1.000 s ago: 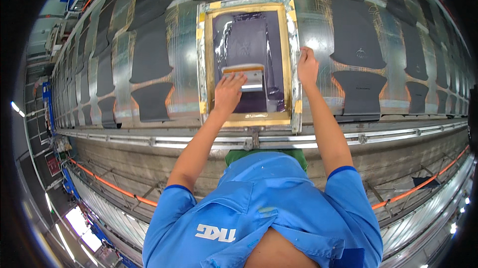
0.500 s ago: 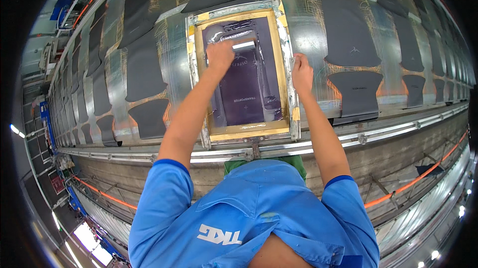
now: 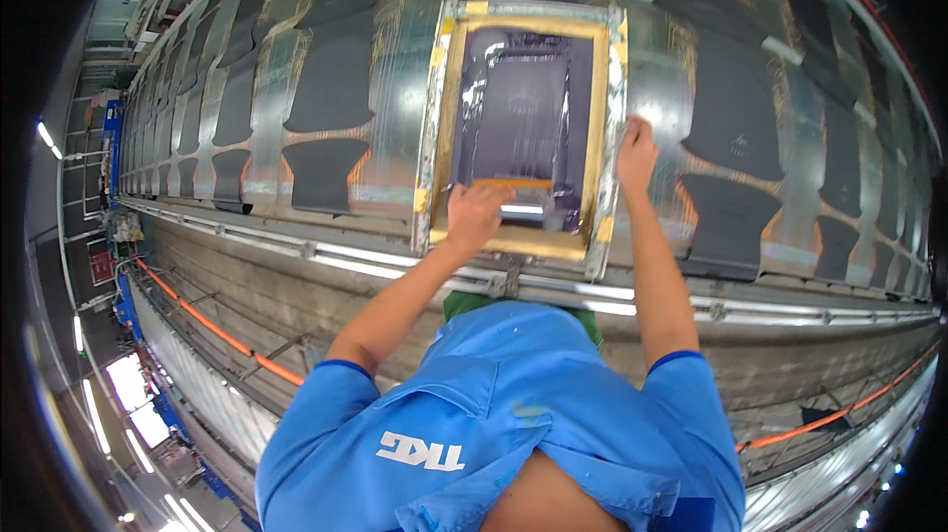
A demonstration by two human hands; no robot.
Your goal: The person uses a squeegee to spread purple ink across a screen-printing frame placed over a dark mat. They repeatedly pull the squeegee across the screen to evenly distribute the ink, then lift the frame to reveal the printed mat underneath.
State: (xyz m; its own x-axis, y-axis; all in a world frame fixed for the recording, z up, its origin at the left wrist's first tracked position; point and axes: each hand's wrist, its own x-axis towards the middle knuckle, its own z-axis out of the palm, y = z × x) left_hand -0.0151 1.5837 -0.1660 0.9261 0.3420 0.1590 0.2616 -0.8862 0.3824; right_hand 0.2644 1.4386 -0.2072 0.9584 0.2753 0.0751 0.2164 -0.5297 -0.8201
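A screen-printing frame (image 3: 433,127) with a metal outer border and yellow tape inside lies on the long table. Dark ink covers its mesh (image 3: 523,117), with glossy streaks along the sides. My left hand (image 3: 476,214) is closed around a squeegee (image 3: 521,209) near the frame's near end. The squeegee's orange edge (image 3: 513,183) lies crosswise over the mesh. At the outer right side of the frame, my right hand (image 3: 638,152) has its fingers curled in and gripping the rail; part of that grip is hidden.
Dark grey cut fabric pieces (image 3: 331,87) lie in rows along the shiny table (image 3: 400,142) on both sides of the frame. A metal rail (image 3: 395,270) runs along the near table edge. An orange pipe (image 3: 222,332) runs lower down on the left.
My left hand has drawn the squeegee from the far part of the mesh toward me. The right hand keeps its place at the frame's right side. The view has shifted.
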